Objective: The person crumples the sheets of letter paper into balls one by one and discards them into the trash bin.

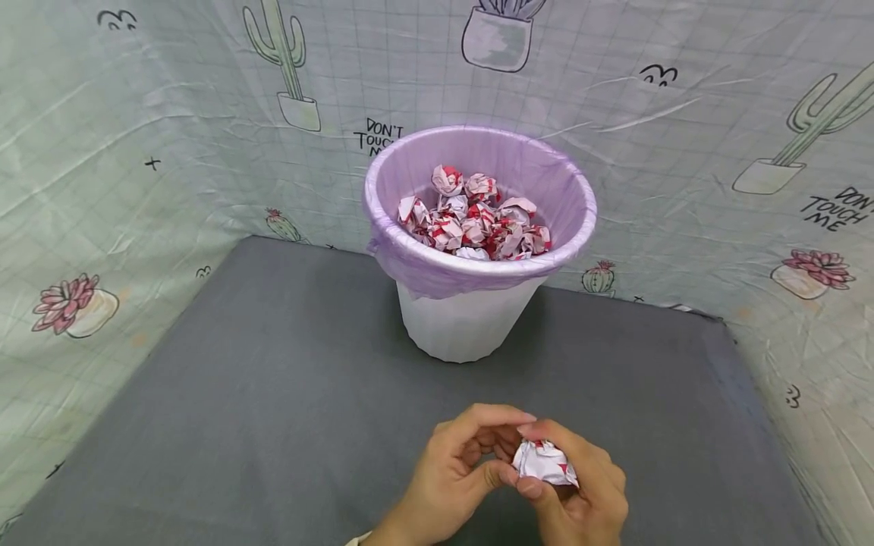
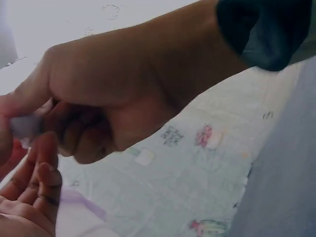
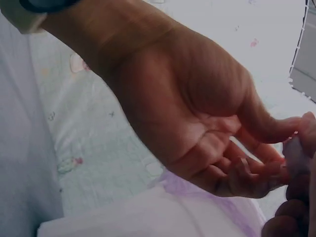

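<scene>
A crumpled ball of white paper with red marks [image 1: 545,462] is held between my two hands, above the grey tabletop near its front. My right hand [image 1: 592,481] grips it from the right, with thumb and fingers on its edges. From the left, my left hand [image 1: 454,470] pinches its near side with the thumb, its other fingers curled behind. Both wrist views show only a small part of the paper ball [image 2: 25,127], mostly hidden by fingers. In the right wrist view the right hand [image 3: 192,113] bends its fingers toward the paper.
Beyond the hands stands a white bin [image 1: 464,322] lined with a purple bag [image 1: 437,277]. Several crumpled red-and-white paper balls [image 1: 447,231] lie inside it. The grey tabletop [image 1: 273,394] is walled by a cactus-printed cloth [image 1: 205,91] at the back and sides.
</scene>
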The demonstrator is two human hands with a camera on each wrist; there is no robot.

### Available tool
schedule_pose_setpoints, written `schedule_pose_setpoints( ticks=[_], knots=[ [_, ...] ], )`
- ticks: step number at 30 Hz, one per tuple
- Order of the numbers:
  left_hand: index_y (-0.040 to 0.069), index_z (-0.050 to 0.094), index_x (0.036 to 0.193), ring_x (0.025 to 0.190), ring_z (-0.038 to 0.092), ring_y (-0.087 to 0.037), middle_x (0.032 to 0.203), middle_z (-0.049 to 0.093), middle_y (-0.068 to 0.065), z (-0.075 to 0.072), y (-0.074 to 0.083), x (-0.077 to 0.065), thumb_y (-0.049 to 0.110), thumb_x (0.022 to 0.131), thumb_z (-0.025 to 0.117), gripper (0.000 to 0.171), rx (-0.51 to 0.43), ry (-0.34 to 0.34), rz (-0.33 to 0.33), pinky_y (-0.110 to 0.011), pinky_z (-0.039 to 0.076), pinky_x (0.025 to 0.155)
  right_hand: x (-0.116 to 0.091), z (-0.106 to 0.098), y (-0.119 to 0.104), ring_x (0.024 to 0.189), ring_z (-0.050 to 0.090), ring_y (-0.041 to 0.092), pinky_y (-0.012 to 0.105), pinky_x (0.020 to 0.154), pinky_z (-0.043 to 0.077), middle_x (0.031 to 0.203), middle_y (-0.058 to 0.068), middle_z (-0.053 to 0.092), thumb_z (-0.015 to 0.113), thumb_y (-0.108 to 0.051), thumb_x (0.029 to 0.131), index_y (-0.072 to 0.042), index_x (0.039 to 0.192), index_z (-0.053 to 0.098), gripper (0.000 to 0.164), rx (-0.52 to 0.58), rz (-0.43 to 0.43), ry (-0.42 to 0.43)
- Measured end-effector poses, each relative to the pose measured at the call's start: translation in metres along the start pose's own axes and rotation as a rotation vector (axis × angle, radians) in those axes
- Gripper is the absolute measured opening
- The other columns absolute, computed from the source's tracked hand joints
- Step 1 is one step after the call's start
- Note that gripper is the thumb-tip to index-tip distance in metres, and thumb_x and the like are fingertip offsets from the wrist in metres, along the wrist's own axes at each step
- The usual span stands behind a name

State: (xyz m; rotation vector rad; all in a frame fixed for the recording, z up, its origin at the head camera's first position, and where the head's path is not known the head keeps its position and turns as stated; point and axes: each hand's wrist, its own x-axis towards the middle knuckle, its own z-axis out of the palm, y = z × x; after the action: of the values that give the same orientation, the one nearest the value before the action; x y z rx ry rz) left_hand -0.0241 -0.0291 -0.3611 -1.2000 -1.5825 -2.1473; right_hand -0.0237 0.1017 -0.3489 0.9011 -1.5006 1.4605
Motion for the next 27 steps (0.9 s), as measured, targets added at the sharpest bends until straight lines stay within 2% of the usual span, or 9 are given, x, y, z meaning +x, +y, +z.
schedule_pose_setpoints(
  ticks=[2,5,9,13,16,20,22,24,27],
  knots=[
    [-0.012,0.051,0.12,0.074,0.057,-0.029,0.092,0.058,-0.026,0.001,-0.002,0.001,0.02,0.091,0.053,0.042,0.028,0.009,0.033,-0.033,0.055,0.064,0.0,-0.003,0.0,0.054,0.05,0.008,0.016,0.044,0.038,0.08,0.016,0.065,0.066,-0.019,0.092,0.022,0.108,0.057,0.045,0.056,0.031,-0.072],
    [-0.013,0.054,0.118,0.072,0.055,-0.028,0.092,0.057,-0.024,0.002,-0.003,0.001,0.021,0.092,0.053,0.042,0.051,0.024,0.064,-0.033,0.054,0.062,-0.003,-0.007,0.001,0.071,0.055,0.014,0.019,0.056,0.044,0.088,0.018,0.061,0.059,-0.013,0.096,0.026,0.122,0.037,0.051,0.232,0.091,-0.162],
    [-0.014,0.051,0.114,0.069,0.053,-0.026,0.091,0.055,-0.023,0.003,-0.003,0.002,0.021,0.093,0.053,0.041,0.091,0.048,0.108,-0.031,0.053,0.059,-0.009,-0.003,0.005,0.078,0.053,0.017,0.02,0.06,0.044,0.095,0.02,0.055,0.055,-0.004,0.096,0.021,0.117,0.026,0.044,0.436,0.106,-0.134],
    [-0.015,0.044,0.114,0.068,0.053,-0.025,0.092,0.054,-0.022,0.004,-0.007,-0.001,0.021,0.093,0.055,0.043,0.139,0.101,0.124,-0.029,0.051,0.057,-0.011,-0.002,0.007,0.076,0.057,0.014,0.017,0.054,0.044,0.093,0.02,0.058,0.056,-0.008,0.096,0.025,0.111,0.038,0.041,0.263,0.074,-0.09],
    [-0.015,0.045,0.117,0.069,0.054,-0.021,0.093,0.055,-0.02,0.006,-0.005,0.001,0.023,0.095,0.053,0.045,0.263,0.124,0.17,-0.025,0.05,0.059,-0.01,-0.004,0.008,0.068,0.057,0.012,0.017,0.045,0.04,0.086,0.018,0.06,0.056,-0.011,0.097,0.027,0.108,0.044,0.042,0.148,0.069,-0.109],
    [-0.017,0.051,0.112,0.07,0.053,-0.016,0.092,0.056,-0.018,0.006,0.001,0.01,0.027,0.1,0.044,0.045,0.529,0.117,0.333,-0.016,0.046,0.063,-0.01,-0.006,0.006,0.065,0.053,0.013,0.021,0.044,0.038,0.084,0.017,0.059,0.053,-0.013,0.099,0.027,0.112,0.044,0.043,0.165,0.095,-0.139],
    [-0.018,0.05,0.107,0.072,0.054,-0.015,0.092,0.057,-0.018,0.005,0.003,0.014,0.027,0.102,0.041,0.046,0.616,0.103,0.409,-0.015,0.045,0.066,-0.01,-0.005,0.005,0.067,0.053,0.014,0.022,0.047,0.039,0.087,0.017,0.06,0.052,-0.014,0.099,0.026,0.114,0.044,0.044,0.174,0.101,-0.146],
    [-0.017,0.049,0.105,0.073,0.056,-0.015,0.091,0.057,-0.018,0.004,0.003,0.016,0.027,0.103,0.038,0.045,0.656,0.093,0.457,-0.016,0.046,0.066,-0.009,-0.002,0.003,0.067,0.053,0.014,0.023,0.049,0.04,0.089,0.017,0.061,0.05,-0.015,0.1,0.025,0.115,0.045,0.043,0.185,0.096,-0.132],
    [-0.017,0.048,0.104,0.072,0.055,-0.014,0.086,0.056,-0.016,0.007,0.004,0.016,0.026,0.104,0.036,0.045,0.637,0.114,0.497,-0.016,0.046,0.066,-0.01,0.008,-0.002,0.065,0.052,0.015,0.023,0.049,0.039,0.088,0.019,0.06,0.05,-0.014,0.1,0.024,0.11,0.048,0.039,0.224,0.088,-0.047]
  ],
)
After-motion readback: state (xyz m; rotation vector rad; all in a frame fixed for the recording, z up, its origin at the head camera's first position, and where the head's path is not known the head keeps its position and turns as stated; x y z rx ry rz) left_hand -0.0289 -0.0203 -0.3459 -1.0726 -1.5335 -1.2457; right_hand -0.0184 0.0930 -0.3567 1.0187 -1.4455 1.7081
